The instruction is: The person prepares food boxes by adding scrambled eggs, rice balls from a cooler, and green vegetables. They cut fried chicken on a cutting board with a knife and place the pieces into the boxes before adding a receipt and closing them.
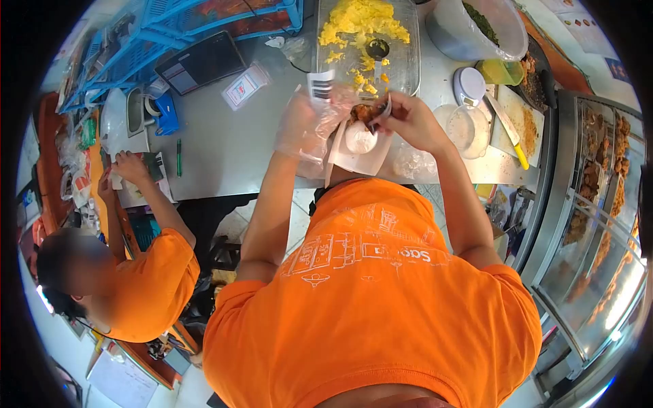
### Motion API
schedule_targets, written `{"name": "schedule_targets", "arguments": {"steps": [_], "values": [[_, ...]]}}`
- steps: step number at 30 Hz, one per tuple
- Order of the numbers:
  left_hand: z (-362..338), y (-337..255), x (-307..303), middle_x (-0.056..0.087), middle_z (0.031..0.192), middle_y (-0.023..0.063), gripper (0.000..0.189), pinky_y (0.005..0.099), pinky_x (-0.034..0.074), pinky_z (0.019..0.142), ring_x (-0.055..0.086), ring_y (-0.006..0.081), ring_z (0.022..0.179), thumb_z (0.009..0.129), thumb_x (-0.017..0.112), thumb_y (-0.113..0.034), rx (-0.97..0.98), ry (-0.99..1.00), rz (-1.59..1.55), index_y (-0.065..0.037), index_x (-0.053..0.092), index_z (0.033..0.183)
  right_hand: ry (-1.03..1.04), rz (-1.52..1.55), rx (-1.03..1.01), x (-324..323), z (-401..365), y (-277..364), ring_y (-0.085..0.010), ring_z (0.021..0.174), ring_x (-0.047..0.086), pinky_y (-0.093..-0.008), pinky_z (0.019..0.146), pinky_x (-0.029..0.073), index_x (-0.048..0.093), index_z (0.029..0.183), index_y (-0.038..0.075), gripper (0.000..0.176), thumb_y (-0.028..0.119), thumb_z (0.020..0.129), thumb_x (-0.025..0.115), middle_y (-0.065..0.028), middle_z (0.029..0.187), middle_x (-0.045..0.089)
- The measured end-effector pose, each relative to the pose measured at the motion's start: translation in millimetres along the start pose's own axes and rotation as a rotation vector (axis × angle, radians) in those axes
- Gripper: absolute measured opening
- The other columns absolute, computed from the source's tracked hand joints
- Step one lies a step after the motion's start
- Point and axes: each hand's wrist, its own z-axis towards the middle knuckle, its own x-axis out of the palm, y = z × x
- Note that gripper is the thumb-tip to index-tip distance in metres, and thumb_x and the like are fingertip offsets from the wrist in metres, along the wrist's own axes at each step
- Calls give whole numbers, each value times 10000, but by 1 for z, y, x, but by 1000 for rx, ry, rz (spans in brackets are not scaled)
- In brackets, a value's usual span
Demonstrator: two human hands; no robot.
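Note:
My left hand (306, 128), in a clear plastic glove, holds the left edge of a white paper box (357, 158) at the counter's near edge. Inside the box lie a mound of white rice (358, 138) and brown fried pieces (364, 111). My right hand (410, 122) grips a small metal utensil (385, 107) whose tip touches the fried pieces. A barcode label (320, 85) sticks up just behind the gloved hand.
Behind the box sit a tray of yellow food (364, 30) with a scoop, a tub of greens (479, 27), a small scale (468, 85) and a yellow-handled knife (509, 128). A display case of fried food (598, 177) stands right. A co-worker's hand (129, 166) rests on papers at left.

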Motion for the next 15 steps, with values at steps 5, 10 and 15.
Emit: {"name": "schedule_targets", "arguments": {"steps": [5, 10, 15], "values": [[-18, 11, 3, 683, 1067, 157, 306, 369, 603, 776, 716, 290, 951, 857, 764, 11, -137, -168, -251, -65, 542, 1054, 45, -519, 87, -19, -14, -78, -189, 792, 716, -333, 723, 550, 682, 987, -3, 157, -18, 834, 650, -98, 900, 746], [0, -7, -2, 690, 1106, 169, 334, 346, 611, 764, 728, 275, 943, 891, 751, -53, -197, -376, -106, -18, 532, 1140, -434, -538, -54, -39, 10, -74, -294, 725, 729, -400, 679, 571, 734, 1002, 32, 178, 142, 869, 691, -139, 894, 751], [50, 0, -22, 747, 1005, 121, 150, 287, 586, 714, 738, 195, 895, 905, 725, -101, -116, -452, 344, 16, 693, 995, -590, -958, 151, -51, 102, -54, -344, 758, 731, -433, 696, 579, 764, 940, 58, 296, 339, 855, 732, -141, 914, 755]]}}
